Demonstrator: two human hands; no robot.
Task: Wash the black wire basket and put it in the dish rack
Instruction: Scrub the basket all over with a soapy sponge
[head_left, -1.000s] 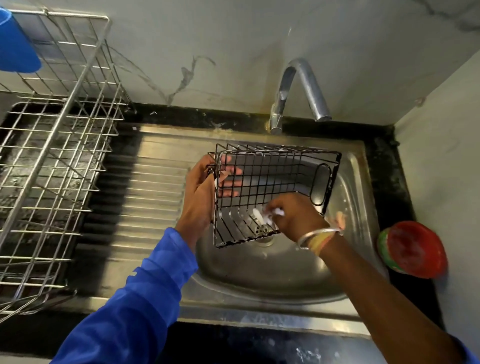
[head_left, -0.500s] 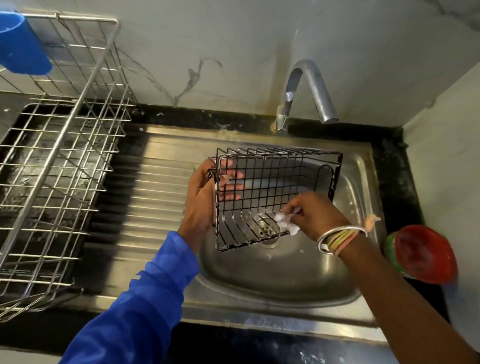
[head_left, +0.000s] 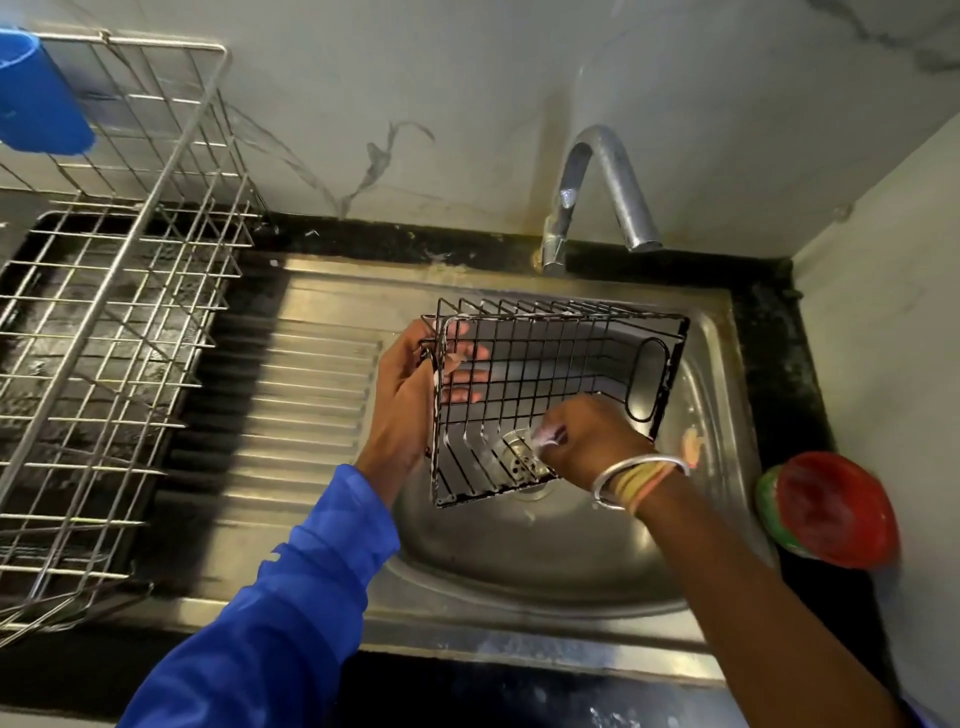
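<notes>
- The basket (head_left: 563, 364) is held tilted on its side over the sink (head_left: 545, 561) bowl, with its open face towards the camera. It is below the tap (head_left: 597, 192) and well apart from the rack (head_left: 102, 291) at the left.
- The left hand (head_left: 408, 400) grips the basket's left end. The thumb is outside and the fingers show through the mesh.
- The right hand (head_left: 589, 441) reaches into the basket's lower part, fingertips pinched on a small pale wad (head_left: 545, 436). The wad is blurred, possibly a scrubber.
- The hand and wires partly cover the drain (head_left: 519, 460).
- Bangles (head_left: 641, 475) sit on the right wrist.
- The frame edge cuts off the rack, and only part of a blue cup (head_left: 36, 98) shows on its top corner.
- A red bowl (head_left: 836, 512) sits on the counter to the right of the sink. What it holds is unclear.
</notes>
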